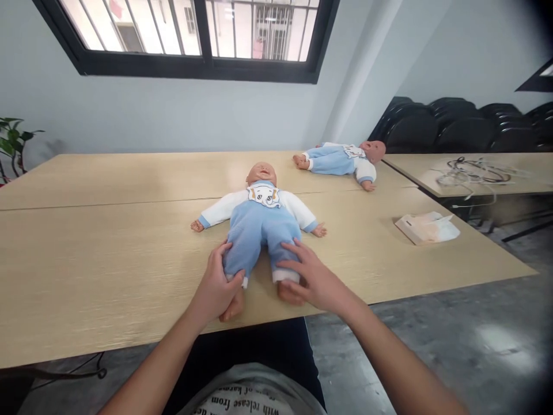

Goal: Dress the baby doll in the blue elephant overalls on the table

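Walls (173, 121) pale grey, painted, sound. Black-framed barred window (203, 63) high on the far wall, admitting daylight. Long light-wood laminate table (86, 259); a second matching wooden table (415, 167) just beside it at right. Stacked black chairs (453, 129) behind. Grey polished concrete floor (432, 340), glare patches. Green leafy plant (12, 138) at left edge.

My right hand (313, 279) over one ankle of the near doll (259, 225), that foot half hidden from me, my left hand (216, 288) hiding the other shin, plant (12, 141) cut by the left edge, shirt print (242, 400) cut off below, far cables (475, 172) too small to sort.
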A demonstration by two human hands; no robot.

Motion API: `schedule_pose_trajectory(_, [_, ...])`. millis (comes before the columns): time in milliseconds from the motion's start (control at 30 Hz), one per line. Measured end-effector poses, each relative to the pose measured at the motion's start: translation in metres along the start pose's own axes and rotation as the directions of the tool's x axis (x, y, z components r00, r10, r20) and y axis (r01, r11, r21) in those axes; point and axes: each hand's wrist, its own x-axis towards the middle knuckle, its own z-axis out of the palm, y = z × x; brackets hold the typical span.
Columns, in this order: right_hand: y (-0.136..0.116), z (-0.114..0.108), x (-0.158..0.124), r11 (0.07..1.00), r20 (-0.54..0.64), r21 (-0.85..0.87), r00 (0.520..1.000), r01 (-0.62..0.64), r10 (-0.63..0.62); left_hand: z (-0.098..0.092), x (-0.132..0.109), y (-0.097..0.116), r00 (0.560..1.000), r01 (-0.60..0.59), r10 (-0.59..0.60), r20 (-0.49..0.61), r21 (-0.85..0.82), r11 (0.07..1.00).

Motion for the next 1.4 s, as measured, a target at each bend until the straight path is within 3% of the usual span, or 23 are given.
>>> schedule_pose_trajectory(133, [0.021,-0.012,-0.006,0.973,-0.124,-0.178,0.977,0.149,-0.172,-0.001,0.006,-0.008,0.998,0.003,-0.003,-0.058,-0.006,1.000])
schedule_pose_trajectory(300, [0.011,-0.009,-0.032,0.912,-0.101,-0.284,0.937,0.296,-0.336,0.006,-0.002,-0.004,0.994,0.012,-0.009,-0.105,0.023,1.000])
schedule_pose_trajectory(433, [-0.017,0.001,-0.036,0.980,-0.150,-0.181,0.982,0.088,-0.116,0.010,-0.004,-0.003,0.992,-0.007,0.012,-0.123,0.044,0.999])
schedule_pose_trajectory(533, [-0.039,0.016,-0.029,0.985,-0.181,-0.162,0.983,-0.050,0.020,0.010,-0.011,-0.003,0.992,-0.091,0.098,-0.077,0.088,0.992])
schedule_pose_trajectory(700, [-0.050,0.038,-0.025,0.970,-0.196,-0.227,0.980,-0.087,0.042,0.004,-0.041,0.000,0.956,-0.269,0.235,0.175,0.208,0.941])
schedule_pose_trajectory(767, [-0.047,0.035,-0.028,0.977,-0.170,-0.188,0.983,-0.098,0.066,0.000,-0.050,0.001,0.940,-0.295,0.242,0.240,0.217,0.931])
schedule_pose_trajectory(833, [-0.041,0.024,-0.028,0.990,-0.135,-0.119,0.989,-0.079,0.063,-0.004,-0.050,0.000,0.936,-0.309,0.260,0.235,0.205,0.929])
schedule_pose_trajectory(967, [-0.003,-0.003,-0.001,0.999,-0.201,-0.040,0.980,-0.011,0.002,-0.020,-0.014,-0.009,0.966,-0.255,0.258,0.024,0.255,0.932])
schedule_pose_trajectory(1033, [0.028,-0.012,0.029,0.991,-0.326,-0.081,0.943,-0.104,0.072,-0.031,0.019,-0.015,0.967,-0.242,0.255,0.008,0.341,0.908])
schedule_pose_trajectory(1100, [0.059,-0.015,0.064,0.946,-0.409,-0.171,0.893,-0.276,0.187,-0.041,0.057,-0.020,0.959,-0.265,0.283,0.032,0.466,0.844])
schedule_pose_trajectory(1167, [0.081,-0.015,0.099,0.886,-0.343,-0.295,0.905,-0.359,0.252,-0.047,0.096,-0.025,0.960,-0.222,0.279,-0.004,0.596,0.772])
schedule_pose_trajectory(1267, [0.097,-0.008,0.140,0.845,-0.202,-0.440,0.951,-0.302,0.235,-0.044,0.143,-0.030,0.983,-0.097,0.181,-0.040,0.722,0.685])
schedule_pose_trajectory(1400, [0.104,0.002,0.163,0.850,-0.150,-0.457,0.965,-0.261,0.215,-0.023,0.173,-0.038,0.992,-0.016,0.106,-0.068,0.768,0.640])
